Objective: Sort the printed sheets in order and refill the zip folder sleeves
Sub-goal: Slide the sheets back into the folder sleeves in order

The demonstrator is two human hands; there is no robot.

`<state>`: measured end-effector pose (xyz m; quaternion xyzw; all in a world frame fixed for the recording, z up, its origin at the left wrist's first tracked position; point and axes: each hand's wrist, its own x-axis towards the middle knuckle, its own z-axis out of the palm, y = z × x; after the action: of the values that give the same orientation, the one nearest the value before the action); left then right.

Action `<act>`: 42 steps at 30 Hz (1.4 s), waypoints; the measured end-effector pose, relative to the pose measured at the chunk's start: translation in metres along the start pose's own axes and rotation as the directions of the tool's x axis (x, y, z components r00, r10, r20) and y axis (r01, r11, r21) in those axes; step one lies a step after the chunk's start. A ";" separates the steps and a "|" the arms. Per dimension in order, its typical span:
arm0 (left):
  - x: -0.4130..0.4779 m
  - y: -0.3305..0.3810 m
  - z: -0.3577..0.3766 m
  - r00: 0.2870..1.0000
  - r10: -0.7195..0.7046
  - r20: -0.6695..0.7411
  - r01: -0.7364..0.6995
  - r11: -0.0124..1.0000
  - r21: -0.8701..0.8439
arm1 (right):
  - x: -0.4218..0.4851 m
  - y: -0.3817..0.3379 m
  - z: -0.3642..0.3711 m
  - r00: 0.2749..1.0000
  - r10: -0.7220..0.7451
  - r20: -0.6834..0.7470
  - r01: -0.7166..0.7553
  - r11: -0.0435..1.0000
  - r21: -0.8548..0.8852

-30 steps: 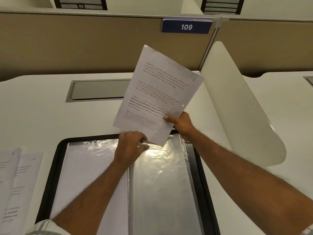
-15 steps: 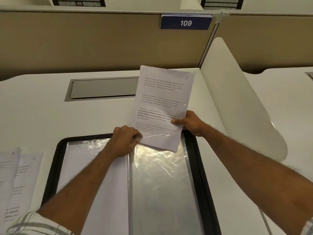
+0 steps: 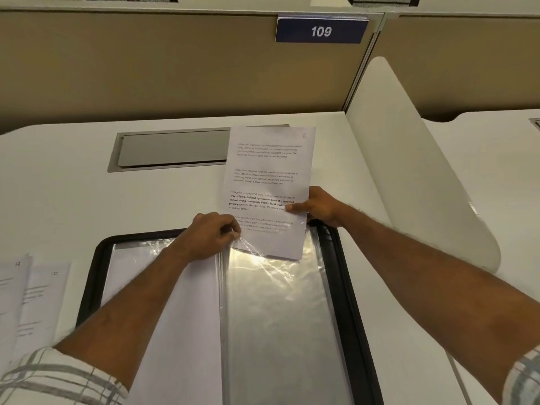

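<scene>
A black zip folder (image 3: pixel 349 302) lies open on the desk in front of me. Its right clear sleeve (image 3: pixel 277 317) is shiny and looks empty; the left sleeve (image 3: pixel 178 317) holds a white sheet. A printed sheet marked 6 (image 3: pixel 268 176) stands nearly square above the right sleeve, its bottom edge just inside the sleeve's top opening. My right hand (image 3: pixel 315 207) grips the sheet's right edge, thumb on the print. My left hand (image 3: pixel 213 233) pinches the sleeve's top plastic edge at the sheet's lower left corner.
Loose printed sheets marked 9 (image 3: pixel 11 287) and 10 (image 3: pixel 43 296) lie at the left desk edge. A grey cable hatch (image 3: pixel 172 150) is set into the desk behind. A white curved divider (image 3: pixel 409 159) rises at the right. A partition with sign 109 (image 3: pixel 320 31) closes the back.
The sheet has swung from tilted to upright and come down, so its bottom edge now enters the right sleeve. My left hand stays at the sleeve's top edge.
</scene>
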<state>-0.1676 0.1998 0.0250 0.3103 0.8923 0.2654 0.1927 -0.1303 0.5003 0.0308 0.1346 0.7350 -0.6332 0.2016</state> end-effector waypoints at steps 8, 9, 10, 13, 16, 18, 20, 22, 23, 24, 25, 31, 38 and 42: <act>-0.003 -0.011 -0.009 0.999 -0.039 0.018 0.040 0.999 -0.031 | 0.006 0.000 -0.016 0.997 0.051 0.050 -0.046 0.996 -0.080; -0.003 -0.011 -0.009 0.999 -0.040 0.017 0.041 0.998 -0.049 | 0.005 0.000 -0.018 0.997 0.053 0.052 -0.049 0.995 -0.086; -0.002 -0.010 -0.008 0.999 -0.043 0.018 0.044 0.996 -0.071 | 0.005 0.001 -0.019 0.997 0.054 0.052 -0.050 0.995 -0.092; 0.001 -0.010 -0.005 0.998 -0.064 0.030 0.068 0.984 -0.163 | 0.005 0.004 -0.023 0.997 0.062 0.044 -0.057 0.992 -0.115; 0.003 -0.007 -0.003 0.997 -0.070 0.021 0.072 0.988 -0.139 | 0.005 0.004 -0.024 0.997 0.064 0.045 -0.057 0.986 -0.154; 0.004 -0.004 -0.004 0.997 -0.076 0.020 0.078 0.987 -0.140 | 0.004 0.002 -0.024 0.997 0.065 0.045 -0.055 0.979 -0.194; 0.003 -0.003 -0.006 0.995 -0.077 0.056 0.084 0.984 -0.157 | 0.005 -0.003 -0.023 0.997 0.064 0.043 -0.054 0.981 -0.188; 0.003 -0.006 -0.008 0.993 -0.057 0.106 0.063 0.996 -0.062 | 0.007 -0.006 -0.022 0.998 0.055 0.033 -0.049 0.985 -0.164; 0.003 -0.008 -0.009 0.990 -0.045 0.130 0.045 0.999 0.004 | 0.007 -0.008 -0.021 0.998 0.048 0.032 -0.042 0.986 -0.164; 0.003 -0.008 -0.010 0.987 -0.038 0.153 0.028 0.998 0.064 | 0.008 -0.008 -0.021 0.999 0.042 0.035 -0.035 0.985 -0.166; 0.003 -0.008 -0.011 0.984 -0.033 0.174 0.014 0.994 0.113 | 0.009 -0.009 -0.020 0.998 0.038 0.040 -0.030 0.985 -0.170; 0.003 -0.007 -0.006 0.980 -0.043 0.194 0.031 0.997 0.067 | 0.009 -0.012 -0.013 0.998 0.033 0.048 -0.028 0.994 -0.104; 0.004 -0.006 0.000 0.997 -0.052 0.062 0.056 0.996 -0.067 | 0.003 -0.007 -0.004 0.999 -0.008 0.037 0.009 1.000 -0.019; 0.008 -0.007 0.002 0.999 -0.016 0.036 0.016 1.000 -0.008 | 0.002 -0.003 -0.004 0.999 -0.021 0.041 0.024 0.998 -0.064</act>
<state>-0.1756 0.2010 0.0175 0.3072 0.8900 0.2620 0.2119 -0.1336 0.5035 0.0331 0.1069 0.7524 -0.6139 0.2135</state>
